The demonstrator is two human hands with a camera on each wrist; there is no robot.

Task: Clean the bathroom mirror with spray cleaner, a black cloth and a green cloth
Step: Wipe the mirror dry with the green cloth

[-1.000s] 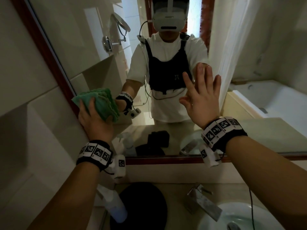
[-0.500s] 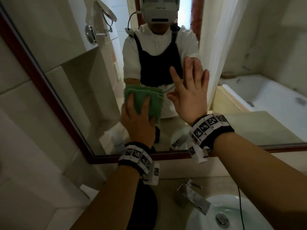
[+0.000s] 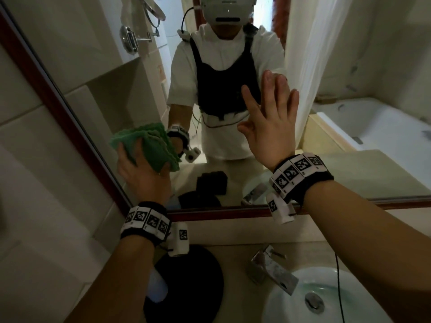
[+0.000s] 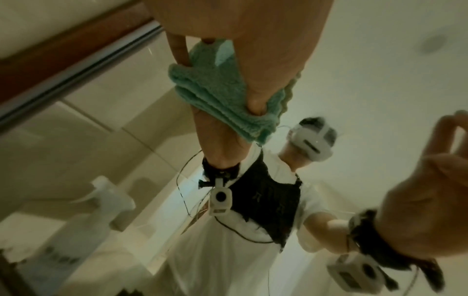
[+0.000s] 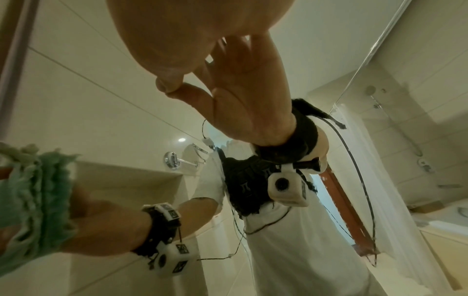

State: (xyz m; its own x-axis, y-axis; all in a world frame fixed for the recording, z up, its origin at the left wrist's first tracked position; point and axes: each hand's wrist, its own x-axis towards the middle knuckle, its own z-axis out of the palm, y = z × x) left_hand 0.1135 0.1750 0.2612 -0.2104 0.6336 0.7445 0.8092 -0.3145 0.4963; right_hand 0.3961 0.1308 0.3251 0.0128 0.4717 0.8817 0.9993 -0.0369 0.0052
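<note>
The green cloth (image 3: 149,145) is folded up and pressed on the mirror (image 3: 98,73), low down near its left edge. The left hand (image 3: 142,176) holds it, with the thumb and fingers curled round the folds. The right hand (image 3: 271,127) is flat on the glass to the right, fingers straight and spread, holding nothing. Below the mirror is the counter (image 3: 233,255). A round black mat (image 3: 193,287) lies there, with a pale bottle (image 3: 157,287) on its left side. The tap (image 3: 270,271) leans over the white sink (image 3: 279,308). The sink holds only its drain (image 3: 313,301).
</note>
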